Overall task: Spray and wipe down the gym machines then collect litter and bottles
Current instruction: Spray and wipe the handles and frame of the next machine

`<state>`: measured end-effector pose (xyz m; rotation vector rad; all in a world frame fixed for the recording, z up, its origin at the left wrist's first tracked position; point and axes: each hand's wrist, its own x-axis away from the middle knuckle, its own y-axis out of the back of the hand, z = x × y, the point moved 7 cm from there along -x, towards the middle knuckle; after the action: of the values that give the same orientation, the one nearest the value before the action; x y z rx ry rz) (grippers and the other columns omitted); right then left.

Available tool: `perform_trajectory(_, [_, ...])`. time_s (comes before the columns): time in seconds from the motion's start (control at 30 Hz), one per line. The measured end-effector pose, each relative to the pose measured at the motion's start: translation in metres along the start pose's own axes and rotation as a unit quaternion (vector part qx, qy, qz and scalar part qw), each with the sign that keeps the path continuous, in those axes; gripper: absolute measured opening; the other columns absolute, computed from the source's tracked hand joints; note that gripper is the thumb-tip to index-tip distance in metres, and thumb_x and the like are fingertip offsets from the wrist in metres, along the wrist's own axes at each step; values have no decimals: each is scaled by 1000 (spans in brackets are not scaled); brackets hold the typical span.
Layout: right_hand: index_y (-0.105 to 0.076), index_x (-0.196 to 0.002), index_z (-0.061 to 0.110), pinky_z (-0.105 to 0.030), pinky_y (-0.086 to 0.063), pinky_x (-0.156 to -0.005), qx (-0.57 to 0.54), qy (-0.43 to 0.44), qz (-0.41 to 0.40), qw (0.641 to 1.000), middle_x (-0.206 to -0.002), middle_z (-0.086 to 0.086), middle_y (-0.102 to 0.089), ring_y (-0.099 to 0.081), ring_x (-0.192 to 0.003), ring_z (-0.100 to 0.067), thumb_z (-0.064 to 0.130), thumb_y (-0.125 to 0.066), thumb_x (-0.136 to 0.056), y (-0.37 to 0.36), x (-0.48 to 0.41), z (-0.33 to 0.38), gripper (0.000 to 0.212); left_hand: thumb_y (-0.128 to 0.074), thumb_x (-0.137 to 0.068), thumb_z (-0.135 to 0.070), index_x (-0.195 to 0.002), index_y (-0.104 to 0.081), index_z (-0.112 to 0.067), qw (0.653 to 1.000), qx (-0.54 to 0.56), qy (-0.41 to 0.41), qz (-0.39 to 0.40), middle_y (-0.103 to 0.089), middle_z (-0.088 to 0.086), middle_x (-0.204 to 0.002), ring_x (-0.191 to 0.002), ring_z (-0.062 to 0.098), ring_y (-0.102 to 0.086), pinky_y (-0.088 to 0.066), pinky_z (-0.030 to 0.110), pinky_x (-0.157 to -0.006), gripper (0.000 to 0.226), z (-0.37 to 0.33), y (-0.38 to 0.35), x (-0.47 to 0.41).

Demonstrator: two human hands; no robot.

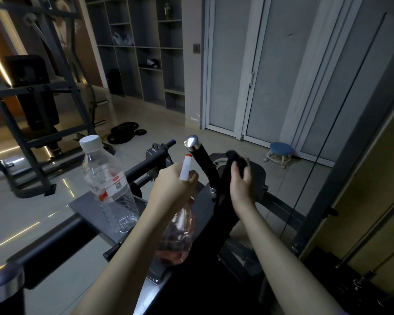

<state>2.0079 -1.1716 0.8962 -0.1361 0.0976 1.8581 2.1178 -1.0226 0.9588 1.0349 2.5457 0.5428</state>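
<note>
My left hand (pixel 171 185) grips the spray bottle (pixel 177 237) upright, nozzle toward the chrome-capped handle (pixel 201 161); my right hand (pixel 240 179) clutches a black cloth (pixel 233 156) beside it.

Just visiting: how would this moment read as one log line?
phase: spray and wipe | left hand grips spray bottle | right hand holds dark cloth by machine handle | water bottle upright on machine plate

Two hands: left hand (pixel 173 180), right hand (pixel 241 178). One spray bottle (pixel 178 235). One black cloth (pixel 225 201). One clear water bottle (pixel 109 185) with a white cap. Two chrome-capped handles: far handle (pixel 192 143), near handle (pixel 2 285). One blue stool (pixel 281 148). Several weight plates (pixel 123 133) on the floor (pixel 168 126), overlapping; exact number not determinable.
</note>
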Motion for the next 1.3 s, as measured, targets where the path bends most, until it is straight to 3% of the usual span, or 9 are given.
perform_trajectory(0.1, [-37,-142,29,-29,-33,-105,-11,69,81,994,-145,4,-37,-35,-128,-9,31,-36,-101,-46,-2,38,41,-44,-81,-41,-79,-41,3,999,46,-4,-8,-47,28,-70,-57,39,-58,-41,41,-53,44,8,12,-1])
perform_trajectory(0.2, [-39,-142,16,-18,-31,-95,19,54,78,995,-144,-6,-43,-40,-131,-20,35,-38,-100,-63,-1,36,46,-43,-72,-40,-78,-48,-4,998,50,-20,-25,-51,27,-73,-61,40,-55,-51,55,-61,37,11,19,1])
perform_trajectory(0.4, [-24,-148,11,-27,-25,-108,10,31,72,997,-153,-8,-29,-27,-140,-22,35,-40,-99,-55,-10,19,57,-43,-76,-39,-83,-42,-1,998,27,-24,-42,-47,31,-80,-63,43,-57,-49,55,-61,39,14,26,2])
perform_trajectory(0.6, [-49,-128,10,-25,-41,-92,23,92,77,992,-124,-5,-55,-52,-114,-17,23,-42,-100,-47,-5,12,32,-45,-75,-40,-73,-33,-2,998,39,-18,-43,-34,16,-64,-55,40,-49,-45,52,-55,40,9,23,5])
perform_trajectory(0.7, [-53,-121,8,-10,-41,-80,50,115,69,990,-117,-9,-59,-54,-103,-14,20,-44,-99,-43,-5,3,26,-46,-76,-40,-68,-30,-7,998,42,-11,-46,-32,10,-62,-59,45,-53,-46,56,-55,38,9,23,5])
perform_trajectory(0.9, [-53,-119,10,-18,-40,-81,108,110,62,986,-119,-5,-57,-53,-107,-15,12,-45,-98,-30,0,-16,23,-44,-80,-38,-77,-35,2,997,53,-16,-50,-35,12,-65,-57,42,-52,-47,49,-54,41,11,21,5])
perform_trajectory(1.03, [-57,-114,7,-6,-39,-73,173,87,66,979,-110,0,-55,-56,-105,-18,6,-45,-97,-10,5,-47,21,-46,-80,-41,-70,-35,-4,997,61,-28,-46,-35,11,-63,-53,34,-49,-42,39,-51,39,11,18,6])
perform_trajectory(1.2, [-56,-120,10,-24,-40,-83,255,51,97,961,-121,-7,-57,-55,-111,-22,11,-45,-97,-6,-13,-33,25,-46,-80,-36,-79,-36,1,996,70,-30,-38,-35,16,-68,-54,30,-47,-37,32,-55,38,17,15,3])
perform_trajectory(1.3, [-47,-135,19,-31,-41,-96,192,54,81,977,-136,-3,-51,-47,-125,-21,18,-41,-100,-13,-22,-12,36,-45,-71,-43,-78,-36,1,996,67,-33,-42,-38,23,-70,-54,40,-52,-35,37,-58,45,19,17,1])
